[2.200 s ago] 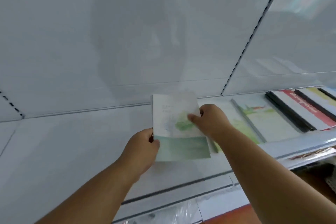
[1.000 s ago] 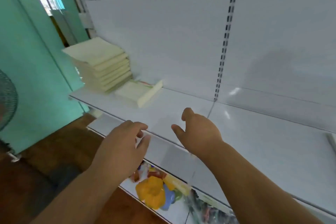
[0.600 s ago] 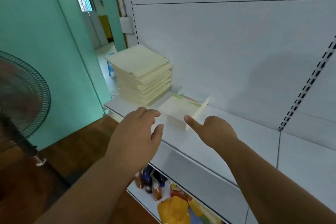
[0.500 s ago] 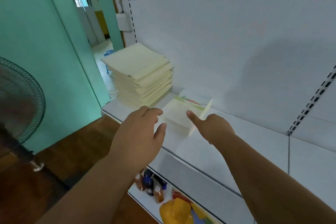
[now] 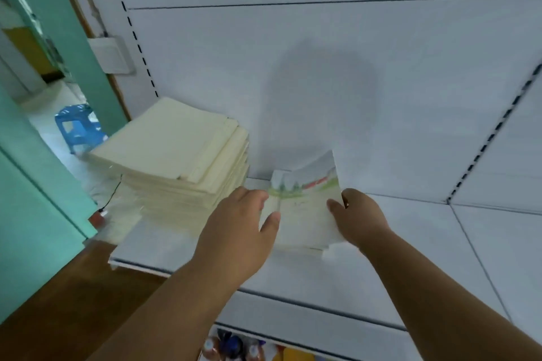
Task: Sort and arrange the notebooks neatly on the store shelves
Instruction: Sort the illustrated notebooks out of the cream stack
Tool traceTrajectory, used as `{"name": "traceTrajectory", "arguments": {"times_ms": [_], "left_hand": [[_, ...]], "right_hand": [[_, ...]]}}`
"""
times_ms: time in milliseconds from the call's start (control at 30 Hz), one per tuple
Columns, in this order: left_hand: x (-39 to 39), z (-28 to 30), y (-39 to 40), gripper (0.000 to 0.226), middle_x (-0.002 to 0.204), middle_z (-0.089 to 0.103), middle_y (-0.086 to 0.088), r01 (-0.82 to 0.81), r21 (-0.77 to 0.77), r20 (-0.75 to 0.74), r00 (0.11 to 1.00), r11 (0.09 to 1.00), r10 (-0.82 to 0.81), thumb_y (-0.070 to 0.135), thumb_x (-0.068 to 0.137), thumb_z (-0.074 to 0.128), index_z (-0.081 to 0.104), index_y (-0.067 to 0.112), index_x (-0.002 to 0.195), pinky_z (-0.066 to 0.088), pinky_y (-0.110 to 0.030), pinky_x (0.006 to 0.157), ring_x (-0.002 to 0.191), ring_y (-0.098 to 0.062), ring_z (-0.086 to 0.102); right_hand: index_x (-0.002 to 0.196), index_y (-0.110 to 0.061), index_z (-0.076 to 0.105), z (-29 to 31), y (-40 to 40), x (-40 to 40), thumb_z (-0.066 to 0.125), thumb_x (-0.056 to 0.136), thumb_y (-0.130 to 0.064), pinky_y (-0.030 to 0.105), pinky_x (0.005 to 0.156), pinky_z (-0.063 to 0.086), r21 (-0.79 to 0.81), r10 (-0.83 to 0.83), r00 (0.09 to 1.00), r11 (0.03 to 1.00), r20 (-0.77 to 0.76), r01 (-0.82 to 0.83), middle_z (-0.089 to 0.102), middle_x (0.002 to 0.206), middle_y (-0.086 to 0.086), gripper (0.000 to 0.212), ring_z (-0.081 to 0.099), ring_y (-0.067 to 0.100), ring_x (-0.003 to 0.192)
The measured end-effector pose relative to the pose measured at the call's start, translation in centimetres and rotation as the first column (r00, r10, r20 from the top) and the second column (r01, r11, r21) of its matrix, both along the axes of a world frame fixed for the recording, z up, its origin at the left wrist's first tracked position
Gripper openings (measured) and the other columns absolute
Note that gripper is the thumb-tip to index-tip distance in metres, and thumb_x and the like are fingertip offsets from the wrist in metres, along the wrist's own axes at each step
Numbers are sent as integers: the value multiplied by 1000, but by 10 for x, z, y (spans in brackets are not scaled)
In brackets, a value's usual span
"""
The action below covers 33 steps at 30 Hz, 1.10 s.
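Small notebook pile (image 5: 305,214) on the shelf (image 5: 410,243), between the fingers (image 5: 255,199) of the left hand (image 5: 237,231) and the fingers (image 5: 334,205) of the right hand (image 5: 360,217); tall notebook stack (image 5: 176,155) left of the left fingers, at the shelf's end; back panel (image 5: 322,82) behind both; lower shelf (image 5: 308,328) beneath.

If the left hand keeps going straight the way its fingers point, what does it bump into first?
Probably the small pile of notebooks. The left hand points up and a little right, and its fingertips already look to be at that pile's left edge. Behind it comes the white back wall. The tall stack stays off to the left.
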State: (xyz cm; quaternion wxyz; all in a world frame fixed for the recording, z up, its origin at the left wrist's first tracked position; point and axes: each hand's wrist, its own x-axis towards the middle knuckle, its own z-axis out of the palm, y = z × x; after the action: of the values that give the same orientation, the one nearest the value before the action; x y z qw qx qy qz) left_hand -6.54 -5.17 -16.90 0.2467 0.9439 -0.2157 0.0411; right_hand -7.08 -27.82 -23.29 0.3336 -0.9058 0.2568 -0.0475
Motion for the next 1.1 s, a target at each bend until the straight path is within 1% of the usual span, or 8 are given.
{"name": "traceTrajectory", "arguments": {"times_ms": [133,267,433,533,700,800,933,1100], "left_hand": [[19,0,1,54,138,52,5,-16,-180,-218,976,984,-24,50,95,47,39,23,141,50,-40,94,111,-18,61],[18,10,3,5,95,66,1,-148,-567,-420,898,810,-130,25,97,52,55,26,101,50,-30,52,56,-19,64],[23,5,22,5,97,65,5,-50,-489,-284,953,871,-105,25,98,50,53,23,101,56,-37,66,78,-24,66],[24,1,29,6,102,64,4,-68,-472,-292,953,879,-83,28,99,49,50,23,102,55,-39,73,88,-29,67],[23,-2,34,9,111,64,2,-70,-468,-337,935,881,-105,27,101,47,50,23,109,45,-26,60,87,-28,67],[22,-5,29,7,102,66,6,-83,-571,-375,912,817,-169,24,101,46,53,22,102,44,-24,48,69,-18,61],[10,-9,14,15,100,67,14,-59,-678,-377,883,733,-278,31,103,41,56,27,102,51,-24,63,78,0,63],[-16,-2,-37,30,114,65,8,103,-665,-377,808,740,-452,22,103,43,47,32,131,59,-32,64,80,-16,68]], "right_hand": [[88,-11,62,48,35,-29,58,101,-31,29,58,47,505,-191,918,863,348,-12,68,78,3,23,60,17,66],[83,-18,66,53,55,-36,37,104,-53,29,61,44,693,-365,896,715,252,96,62,63,-3,50,55,16,58],[94,-11,51,14,52,-1,43,98,-51,33,71,44,-63,-253,947,967,-197,245,58,82,2,42,57,24,78],[88,-14,52,4,62,7,54,92,-25,30,70,44,-122,-172,902,983,-395,134,53,78,-1,12,53,18,71],[95,-17,49,0,54,5,53,96,-38,31,66,44,-203,-275,938,951,-211,233,61,88,0,21,56,20,77],[98,-14,51,8,48,-10,45,103,-31,32,66,43,68,-366,930,929,39,363,60,87,3,19,55,23,77],[91,-17,59,30,58,-64,48,105,-28,30,62,47,719,-590,772,641,239,267,67,88,4,20,59,20,73],[115,-11,65,58,46,-130,39,109,-31,32,68,53,849,-609,719,526,335,50,76,103,6,34,72,22,89]]}}
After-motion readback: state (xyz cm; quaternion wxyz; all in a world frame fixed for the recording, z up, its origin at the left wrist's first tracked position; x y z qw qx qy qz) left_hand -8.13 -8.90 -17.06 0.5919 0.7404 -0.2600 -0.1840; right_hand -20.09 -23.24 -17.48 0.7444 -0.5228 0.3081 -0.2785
